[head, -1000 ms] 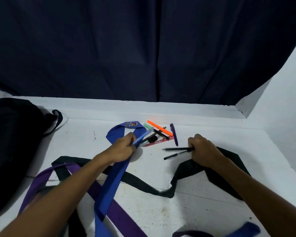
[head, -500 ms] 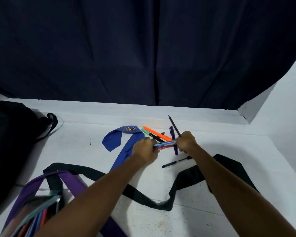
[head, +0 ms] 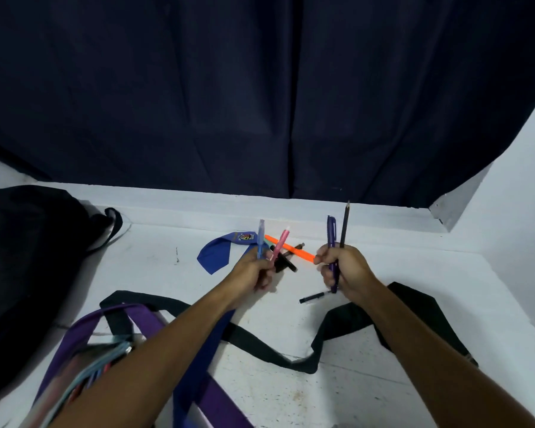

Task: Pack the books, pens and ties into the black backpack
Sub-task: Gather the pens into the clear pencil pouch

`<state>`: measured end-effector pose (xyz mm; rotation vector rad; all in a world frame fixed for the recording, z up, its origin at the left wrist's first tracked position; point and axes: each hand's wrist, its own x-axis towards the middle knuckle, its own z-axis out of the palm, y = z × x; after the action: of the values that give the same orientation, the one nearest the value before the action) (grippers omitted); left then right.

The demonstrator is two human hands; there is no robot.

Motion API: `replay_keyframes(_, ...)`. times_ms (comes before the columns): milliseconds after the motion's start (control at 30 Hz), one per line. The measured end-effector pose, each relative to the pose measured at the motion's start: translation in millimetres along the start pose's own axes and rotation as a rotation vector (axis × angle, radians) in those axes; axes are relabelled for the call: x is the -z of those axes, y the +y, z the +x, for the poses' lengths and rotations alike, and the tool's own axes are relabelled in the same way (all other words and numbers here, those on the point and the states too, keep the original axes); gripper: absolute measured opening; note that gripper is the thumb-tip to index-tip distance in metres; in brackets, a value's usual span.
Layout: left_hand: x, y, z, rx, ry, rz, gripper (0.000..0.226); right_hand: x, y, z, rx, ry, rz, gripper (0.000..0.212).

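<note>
Both hands hold pens upright above the white desk, gathered into bunches, most likely so they can go into the bag in one trip rather than singly. The left hand has its fingers curled round a light blue pen and a pink pen, tips pointing up. The right hand has its fingers clamped on a purple pen and a thin dark pencil, also held vertical.

Still lying on the desk between the hands are an orange pen and a black marker; a slim black pen lies just below the right hand. The blue tie stretches from near the pens back under the left forearm; a black tie winds across the desk and a purple tie loops at lower left. The black backpack sits at the left edge, well apart from the hands; whether it is open I cannot tell. Blurred book edges show at lower left.

Half a second ago the hands were together low over the pile, the blue pen held flat between them. Now they have parted and lifted, each with its own pair of pens raised on end, and the purple pen has left the desk.
</note>
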<state>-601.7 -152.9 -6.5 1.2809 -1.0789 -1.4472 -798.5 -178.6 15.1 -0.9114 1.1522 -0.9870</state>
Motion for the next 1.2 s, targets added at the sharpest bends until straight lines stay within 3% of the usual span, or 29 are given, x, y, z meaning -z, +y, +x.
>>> replay_keyframes(67, -9.9, 5.2, -7.9, 0.033, -0.039, -0.044, 0.017, -16.3, 5.5, -8.1, 0.024, -0.051, 0.04, 0.011)
replay_keyframes(167, -25.4, 15.8, -22.3, 0.018, -0.105, 0.248, 0.022, -38.9, 10.1, -17.3, 0.121, -0.125, -0.027, 0.014)
replay_keyframes(333, -36.0, 21.5, -35.1, -0.036, -0.112, 0.408, 0.035, -56.4, 5.7, -22.7, 0.197, -0.009, -0.104, 0.023)
replay_keyframes(433, -29.3, 18.2, -35.3, 0.002, -0.06, 0.149, 0.042, -60.5, -3.6, -28.7, 0.201, 0.0, -0.005, 0.02)
replay_keyframes(533, -24.1, 11.4, -37.2, 0.05, 0.08, -0.25, 0.032, -63.4, -14.3, -35.6, 0.245, -0.059, 0.225, 0.012)
replay_keyframes(600, -22.3, 5.3, -38.3, 0.136, 0.091, -0.539, 0.044, -66.5, -17.4, -40.0, 0.273, -0.099, 0.349, 0.01)
replay_keyframes(767, -40.8, 17.0, -47.4, 0.108, 0.064, -0.992, 0.049, -87.2, -0.8, -54.4, 0.294, -0.115, 0.292, 0.01)
replay_keyframes(1067, -39.0, 23.2, -51.0, 0.054, 0.138, -1.012, 0.056, -99.7, 2.2, -60.5, 0.299, -0.151, 0.243, 0.009)
replay_keyframes(1200, -22.1, 19.5, -58.6, 0.088, 0.209, -0.695, 0.06, -104.5, 9.1, -61.2, 0.238, -0.157, 0.226, 0.009)
